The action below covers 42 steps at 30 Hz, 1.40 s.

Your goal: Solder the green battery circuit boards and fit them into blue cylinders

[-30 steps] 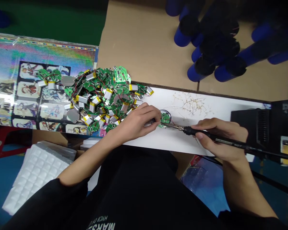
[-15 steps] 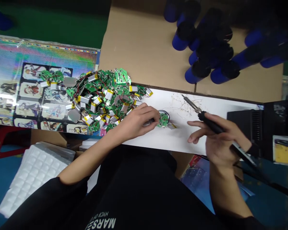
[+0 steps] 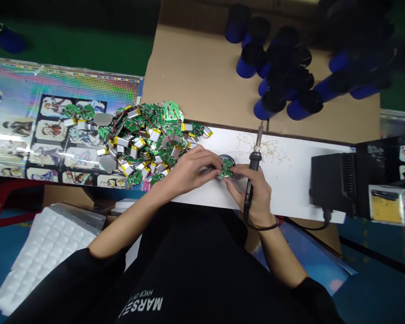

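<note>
Your left hand (image 3: 188, 173) is closing on a small round green circuit board (image 3: 227, 168), its fingertips (image 3: 216, 163) curled in a tight pinch at the board's near side, while your right hand (image 3: 253, 191) is wrapping its fingers around a black soldering iron (image 3: 254, 175) and reaching its fingertips (image 3: 232, 170) in to the board from the other side. The board is sitting over a round metal-rimmed disc (image 3: 225, 158) on a smooth white work surface (image 3: 290, 193), close to that surface's far edge. The iron is standing nearly upright in your grip, its slim metal tip (image 3: 259, 134) pointing away from you and its long axis leaning only slightly. Just left of your hands, a loose heap of green boards (image 3: 145, 135) is spilling over a glossy holographic printed sheet (image 3: 54, 135), tangled with red wires and silvery pouch batteries edged in yellow tape. Fine solder scraps (image 3: 261, 148) are lying beyond the iron, and a black soldering station (image 3: 340, 180) is standing to your right, while blue tubes with black ends (image 3: 276, 85) are resting on brown cardboard (image 3: 195, 76).
</note>
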Tool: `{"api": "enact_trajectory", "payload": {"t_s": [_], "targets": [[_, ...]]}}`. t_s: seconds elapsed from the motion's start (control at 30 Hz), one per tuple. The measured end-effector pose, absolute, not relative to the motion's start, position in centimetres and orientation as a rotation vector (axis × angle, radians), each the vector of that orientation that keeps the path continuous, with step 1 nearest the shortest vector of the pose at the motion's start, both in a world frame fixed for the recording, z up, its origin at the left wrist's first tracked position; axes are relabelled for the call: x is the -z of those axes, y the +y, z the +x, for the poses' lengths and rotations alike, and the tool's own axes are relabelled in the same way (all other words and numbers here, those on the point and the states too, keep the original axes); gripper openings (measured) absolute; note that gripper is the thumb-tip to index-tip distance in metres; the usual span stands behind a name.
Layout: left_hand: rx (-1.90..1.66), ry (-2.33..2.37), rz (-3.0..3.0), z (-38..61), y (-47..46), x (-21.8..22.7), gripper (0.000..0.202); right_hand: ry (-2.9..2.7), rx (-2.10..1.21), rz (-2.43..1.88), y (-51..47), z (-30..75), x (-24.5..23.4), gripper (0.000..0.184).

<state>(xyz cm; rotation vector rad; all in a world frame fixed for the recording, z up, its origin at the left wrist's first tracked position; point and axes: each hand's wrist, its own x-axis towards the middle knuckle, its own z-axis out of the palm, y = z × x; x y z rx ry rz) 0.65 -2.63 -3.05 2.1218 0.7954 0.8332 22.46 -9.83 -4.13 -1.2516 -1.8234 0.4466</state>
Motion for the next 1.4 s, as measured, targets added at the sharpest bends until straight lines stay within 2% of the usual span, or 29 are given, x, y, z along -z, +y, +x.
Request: {"api": "enact_trajectory", "payload": {"t_s": [0.3,0.57,0.83,0.97,1.1,1.3,1.4], "targets": [[-0.786,0.785,2.344,0.4,-2.7,2.7,0.013,-1.848,-0.567,-1.295,-9.0,23.5,3.3,0.03],[-0.611,0.784,2.431,0.7,-2.3,2.0,0.018,-1.821,-0.537,-1.299,-9.4,22.0,3.0,0.031],[-0.666,0.764,2.267,0.7,-2.4,2.5,0.018,-1.823,-0.491,-1.328,-9.7,21.2,3.2,0.027],[-0.613,0.758,2.331,0.8,-2.3,2.2,0.021,-1.709,-0.6,-1.301,-10.4,22.3,2.3,0.022],[-0.579,0.745,2.388,0.9,-2.2,1.9,0.023,-1.332,-0.747,-1.242,-11.5,23.9,1.1,0.038],[-0.574,0.781,2.364,1.1,-2.4,1.7,0.021,-1.415,-0.695,-1.297,-14.1,26.1,0.4,0.014],[-0.59,0.792,2.358,1.1,-2.6,1.6,0.019,-1.489,-0.623,-1.431,-15.3,26.4,0.3,0.016]]}}
